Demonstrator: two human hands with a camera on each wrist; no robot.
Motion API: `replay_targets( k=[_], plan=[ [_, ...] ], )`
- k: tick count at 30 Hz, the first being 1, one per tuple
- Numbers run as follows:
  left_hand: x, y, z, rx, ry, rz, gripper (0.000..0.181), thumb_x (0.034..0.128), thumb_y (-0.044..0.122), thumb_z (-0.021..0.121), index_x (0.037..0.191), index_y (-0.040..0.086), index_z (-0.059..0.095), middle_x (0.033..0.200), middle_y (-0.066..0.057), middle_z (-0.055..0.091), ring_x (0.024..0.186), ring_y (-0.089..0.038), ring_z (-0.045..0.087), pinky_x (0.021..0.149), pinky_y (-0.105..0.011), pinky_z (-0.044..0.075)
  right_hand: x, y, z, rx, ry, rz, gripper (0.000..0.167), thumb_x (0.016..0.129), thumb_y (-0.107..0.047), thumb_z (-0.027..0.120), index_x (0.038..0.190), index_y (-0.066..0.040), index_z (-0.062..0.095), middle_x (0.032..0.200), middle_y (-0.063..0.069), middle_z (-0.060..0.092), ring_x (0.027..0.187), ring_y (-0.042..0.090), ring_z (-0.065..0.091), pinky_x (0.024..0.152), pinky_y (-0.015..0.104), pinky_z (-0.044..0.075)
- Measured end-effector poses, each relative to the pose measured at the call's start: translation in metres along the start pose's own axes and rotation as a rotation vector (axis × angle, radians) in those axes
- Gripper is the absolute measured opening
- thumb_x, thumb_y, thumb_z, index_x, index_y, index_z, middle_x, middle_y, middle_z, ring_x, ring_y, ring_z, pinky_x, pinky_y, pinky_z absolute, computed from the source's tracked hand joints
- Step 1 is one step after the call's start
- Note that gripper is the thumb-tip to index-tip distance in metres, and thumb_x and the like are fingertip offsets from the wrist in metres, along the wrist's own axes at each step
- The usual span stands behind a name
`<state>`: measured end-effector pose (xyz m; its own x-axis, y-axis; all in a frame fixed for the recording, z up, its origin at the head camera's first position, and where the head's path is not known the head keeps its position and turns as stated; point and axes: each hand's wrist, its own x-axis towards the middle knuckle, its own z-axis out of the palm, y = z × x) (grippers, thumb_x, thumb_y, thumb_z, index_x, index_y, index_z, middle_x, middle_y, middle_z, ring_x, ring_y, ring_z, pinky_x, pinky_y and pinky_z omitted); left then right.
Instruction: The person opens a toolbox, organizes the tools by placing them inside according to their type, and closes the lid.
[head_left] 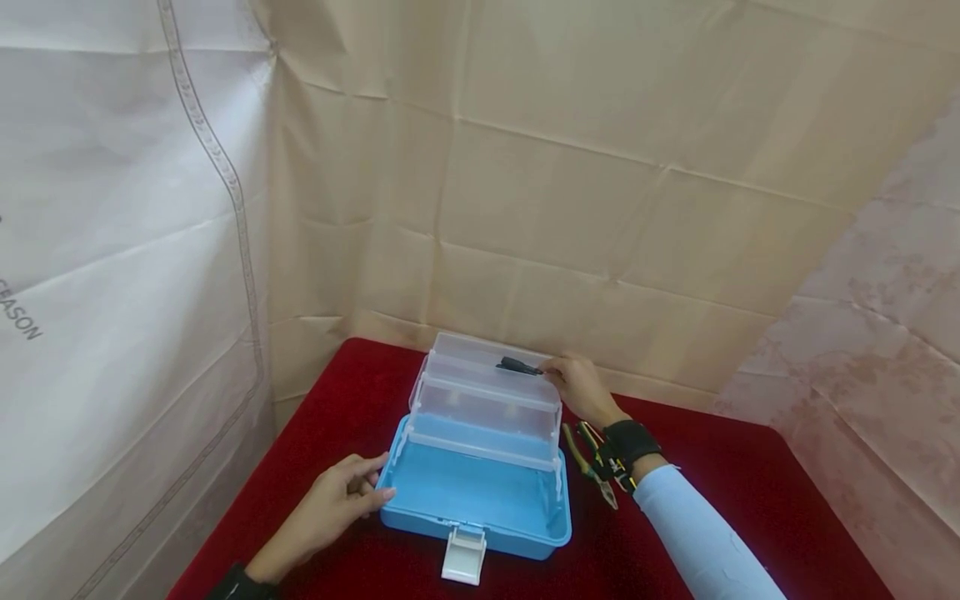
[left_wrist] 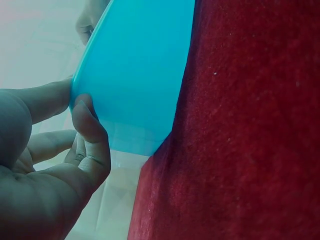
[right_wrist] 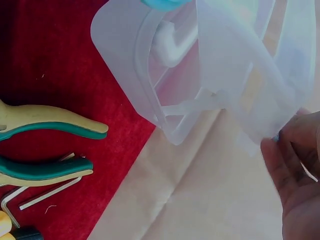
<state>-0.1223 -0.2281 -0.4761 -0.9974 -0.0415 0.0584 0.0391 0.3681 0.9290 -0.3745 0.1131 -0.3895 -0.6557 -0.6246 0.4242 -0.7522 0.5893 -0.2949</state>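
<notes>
"Pinching, at the far side. What does the right hand (head_left: 579,385) have?"

"One end of a slim black tool (head_left: 519,366), going by the head view: thumb and fingertips close together, a narrow grip. The right wrist view loses the tool behind cloudy plastic, so I can't tell exactly what sort it is."

"Where does it lie?"

"Over the upper translucent tray (head_left: 457,371), towards the right end. Whether it rests on the tray's floor, I can't say."

"And the left hand (head_left: 333,504)?"

"Holding the left side of the blue toolbox (head_left: 465,487), thumb and fingers gathered at the rim. I'd guess that steadies the box, since the trays are fanned out backwards and could pull the weight to the rear."

"Why fan them out?"

"Presumably so every level can be reached from above. The white latch (head_left: 464,556) hangs off the front, undone."

"How are the arms set?"

"The left comes in from the near left corner, its wrist nearer the body than the box. The right stretches farther, passing beside the pliers (head_left: 588,469) on the red cloth (head_left: 712,467), the hand turned inwards to the tray's edge."

"Anything near the pliers?"

"Hex keys (right_wrist: 50,193), plain in the right wrist view. The cluster sits on the right, probably to suit that hand."
</notes>
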Motion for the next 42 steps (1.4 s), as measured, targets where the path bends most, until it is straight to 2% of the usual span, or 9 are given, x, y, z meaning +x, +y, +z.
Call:
replay_targets(
  k=[7,13,18,22,24,27,33,38,42],
  plan=[
    [-0.001,0.001,-0.001,-0.006,0.003,-0.003,0.063,0.0903,0.022,0.081,0.142,-0.005,0.057,0.096,-0.008,0.058,0.081,-0.022,0.060,0.066,-0.028,0.057,-0.002,0.002,0.001,0.001,0.020,0.013,0.022,0.094,0.002,0.072,0.113,-0.005,0.078,0.110,0.011,0.071,0.098,0.028,0.066,0.090,0.044,0.058],
    [0.001,0.001,-0.002,-0.009,0.006,-0.006,0.063,0.0901,0.022,0.081,0.142,-0.005,0.057,0.097,-0.008,0.058,0.081,-0.022,0.060,0.065,-0.028,0.057,-0.006,0.005,0.002,-0.027,0.054,-0.003,0.015,0.093,0.001,0.073,0.106,-0.004,0.080,0.102,0.011,0.070,0.093,0.027,0.060,0.085,0.044,0.058],
    [0.001,-0.001,-0.002,-0.005,-0.006,0.019,0.062,0.0910,0.021,0.081,0.142,-0.006,0.057,0.096,-0.008,0.058,0.081,-0.021,0.061,0.066,-0.028,0.057,-0.012,0.007,0.002,0.008,0.042,-0.021,0.021,0.096,0.001,0.067,0.113,-0.003,0.078,0.110,0.013,0.074,0.097,0.029,0.059,0.088,0.048,0.055],
    [0.001,-0.001,-0.001,-0.014,-0.015,0.027,0.063,0.0912,0.022,0.080,0.143,-0.006,0.056,0.096,-0.009,0.057,0.081,-0.021,0.061,0.066,-0.028,0.057,-0.025,0.014,-0.004,0.035,0.067,0.043,0.025,0.099,-0.002,0.065,0.122,-0.003,0.074,0.118,0.014,0.071,0.103,0.031,0.063,0.090,0.051,0.057],
    [0.000,-0.001,-0.001,-0.020,-0.019,0.025,0.064,0.0911,0.023,0.081,0.143,-0.006,0.056,0.097,-0.009,0.057,0.081,-0.021,0.061,0.066,-0.028,0.057,-0.037,0.021,-0.009,0.020,0.083,0.106,0.026,0.100,-0.005,0.066,0.125,-0.005,0.072,0.121,0.014,0.070,0.104,0.031,0.065,0.089,0.051,0.057],
    [0.000,0.001,-0.002,-0.021,-0.023,0.019,0.065,0.0912,0.024,0.081,0.144,-0.005,0.055,0.098,-0.009,0.057,0.082,-0.021,0.062,0.067,-0.028,0.057,-0.062,0.040,-0.016,-0.034,0.059,0.210,0.024,0.101,-0.009,0.066,0.124,-0.004,0.071,0.117,0.015,0.070,0.095,0.028,0.066,0.084,0.048,0.059],
    [-0.004,0.003,-0.008,0.010,-0.013,0.015,0.065,0.0909,0.024,0.081,0.143,-0.005,0.056,0.098,-0.009,0.057,0.083,-0.021,0.062,0.067,-0.028,0.057,-0.129,0.096,-0.026,-0.117,-0.103,0.327,0.020,0.097,-0.007,0.068,0.112,0.005,0.072,0.093,0.013,0.070,0.074,0.021,0.061,0.063,0.038,0.051],
    [-0.007,0.001,-0.012,0.020,-0.006,0.017,0.065,0.0912,0.024,0.080,0.143,-0.006,0.056,0.097,-0.009,0.057,0.083,-0.021,0.062,0.067,-0.028,0.058,-0.180,0.123,-0.032,-0.098,-0.222,0.455,0.024,0.098,-0.018,0.070,0.110,0.002,0.074,0.091,0.006,0.067,0.080,0.023,0.061,0.068,0.043,0.053],
    [-0.009,0.001,-0.015,0.017,0.007,0.016,0.064,0.0910,0.023,0.081,0.143,-0.006,0.056,0.097,-0.009,0.057,0.082,-0.021,0.062,0.067,-0.028,0.058,-0.198,0.130,-0.036,-0.087,-0.245,0.529,0.031,0.099,-0.032,0.070,0.106,-0.002,0.075,0.087,0.002,0.064,0.079,0.020,0.056,0.067,0.040,0.048]
  ],
)
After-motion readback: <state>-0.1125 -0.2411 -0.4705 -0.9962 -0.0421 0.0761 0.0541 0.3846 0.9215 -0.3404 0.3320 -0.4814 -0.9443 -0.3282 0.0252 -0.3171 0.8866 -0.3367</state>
